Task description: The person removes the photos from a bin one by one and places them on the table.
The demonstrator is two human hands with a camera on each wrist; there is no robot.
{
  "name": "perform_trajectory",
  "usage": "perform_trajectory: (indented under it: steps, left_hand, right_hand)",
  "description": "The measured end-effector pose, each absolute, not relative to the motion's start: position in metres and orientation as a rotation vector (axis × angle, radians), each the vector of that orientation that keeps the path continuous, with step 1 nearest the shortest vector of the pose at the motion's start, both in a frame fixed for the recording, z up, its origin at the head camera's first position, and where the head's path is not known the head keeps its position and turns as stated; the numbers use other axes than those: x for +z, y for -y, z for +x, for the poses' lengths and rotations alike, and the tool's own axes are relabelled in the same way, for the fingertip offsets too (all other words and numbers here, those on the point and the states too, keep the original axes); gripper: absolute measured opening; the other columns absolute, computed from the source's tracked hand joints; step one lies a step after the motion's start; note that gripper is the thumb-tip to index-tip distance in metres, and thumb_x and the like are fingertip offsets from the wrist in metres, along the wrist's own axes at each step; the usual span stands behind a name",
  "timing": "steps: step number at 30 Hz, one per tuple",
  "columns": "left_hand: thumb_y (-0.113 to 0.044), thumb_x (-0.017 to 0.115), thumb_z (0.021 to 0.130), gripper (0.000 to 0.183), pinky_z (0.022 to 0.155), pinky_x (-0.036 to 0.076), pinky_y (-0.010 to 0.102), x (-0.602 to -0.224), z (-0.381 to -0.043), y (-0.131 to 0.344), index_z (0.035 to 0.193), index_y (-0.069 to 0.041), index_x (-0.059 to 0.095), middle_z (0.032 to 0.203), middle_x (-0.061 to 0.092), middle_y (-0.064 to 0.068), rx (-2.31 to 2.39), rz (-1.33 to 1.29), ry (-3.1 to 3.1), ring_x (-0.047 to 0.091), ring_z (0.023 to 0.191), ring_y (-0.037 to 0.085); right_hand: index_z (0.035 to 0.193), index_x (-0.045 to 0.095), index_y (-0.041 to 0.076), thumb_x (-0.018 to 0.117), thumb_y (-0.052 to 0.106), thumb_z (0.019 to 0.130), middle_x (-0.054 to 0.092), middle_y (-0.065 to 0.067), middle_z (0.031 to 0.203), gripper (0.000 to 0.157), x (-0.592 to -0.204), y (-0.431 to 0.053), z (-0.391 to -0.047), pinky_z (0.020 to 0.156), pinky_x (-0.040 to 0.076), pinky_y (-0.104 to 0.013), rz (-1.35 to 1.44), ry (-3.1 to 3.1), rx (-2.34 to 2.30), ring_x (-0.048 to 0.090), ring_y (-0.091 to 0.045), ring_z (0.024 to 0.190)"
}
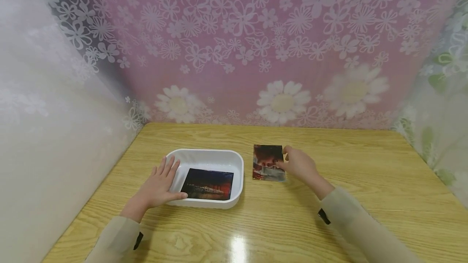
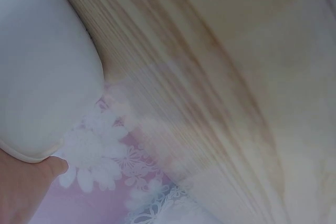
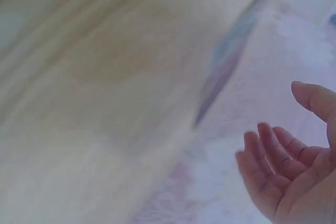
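Note:
A white rectangular plastic tray (image 1: pixel 236 196) stands left of the middle of the table. Flat inside it lies a dark glossy picture card (image 1: pixel 208 184) with red and orange tones. My left hand (image 1: pixel 159 185) rests on the tray's left side, fingers straight and spread over the rim, thumb along the front edge. In the left wrist view the thumb (image 2: pixel 52 167) touches the tray's rim. To the right of the tray a second picture card (image 1: pixel 268 162) lies on the table. Beside its right edge is my right hand (image 1: pixel 300 166), thumb and fingers apart with nothing between them in the right wrist view.
The wood-grain table (image 1: pixel 329 222) reaches back to a pink floral curtain (image 1: pixel 226 64). A pale curtain (image 1: pixel 73 125) hangs along the left side, and a light leafy one (image 1: pixel 438 133) along the right.

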State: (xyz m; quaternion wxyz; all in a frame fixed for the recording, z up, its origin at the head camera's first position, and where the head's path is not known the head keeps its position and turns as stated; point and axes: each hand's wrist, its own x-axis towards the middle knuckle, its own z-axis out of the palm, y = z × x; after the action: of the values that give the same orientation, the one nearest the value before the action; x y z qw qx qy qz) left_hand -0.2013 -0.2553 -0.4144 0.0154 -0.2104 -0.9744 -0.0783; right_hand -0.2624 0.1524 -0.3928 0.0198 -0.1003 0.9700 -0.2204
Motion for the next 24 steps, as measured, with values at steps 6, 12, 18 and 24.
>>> perform_trajectory:
  steps: [6,12,18,24]
  left_hand:
    - [-0.063,0.051,0.075,0.100,0.097,0.009,0.060,-0.413,-0.201,0.256,0.140,0.003,0.014,0.145,0.002,0.022,-0.242,-0.650,3.029,-0.005,0.130,0.039]
    - [-0.063,0.052,0.075,0.100,0.097,0.010,0.060,-0.413,-0.201,0.256,0.140,0.002,0.014,0.145,0.002,0.022,-0.237,-0.655,3.027,-0.006,0.130,0.038]
    - [-0.064,0.051,0.075,0.100,0.097,0.011,0.060,-0.412,-0.200,0.256,0.140,0.002,0.015,0.145,0.003,0.022,-0.224,-0.657,3.024,-0.004,0.130,0.039]
    - [-0.063,0.052,0.075,0.100,0.097,0.010,0.060,-0.412,-0.200,0.254,0.140,0.002,0.014,0.145,0.003,0.022,-0.233,-0.659,3.028,-0.005,0.130,0.039]
  right_hand:
    - [0.111,0.055,-0.001,0.065,0.029,0.080,0.060,-0.015,0.100,0.045,-0.379,-0.131,-0.252,0.059,0.047,-0.035,-0.471,-3.104,-0.706,0.058,-0.021,0.075]
    - [0.103,0.059,0.003,0.067,0.032,0.077,0.060,-0.010,0.091,0.040,-0.374,-0.098,-0.240,0.057,0.045,-0.031,-0.664,-3.165,-0.712,0.055,-0.019,0.073]
    - [0.110,0.059,0.008,0.067,0.039,0.076,0.058,-0.007,0.103,0.047,-0.371,-0.057,-0.230,0.071,0.046,-0.039,-0.796,-3.175,-0.561,0.053,-0.026,0.094]
    - [0.110,0.058,0.008,0.066,0.042,0.076,0.057,-0.006,0.102,0.048,-0.378,-0.024,-0.227,0.069,0.046,-0.036,-1.043,-3.126,-0.481,0.053,-0.024,0.093]
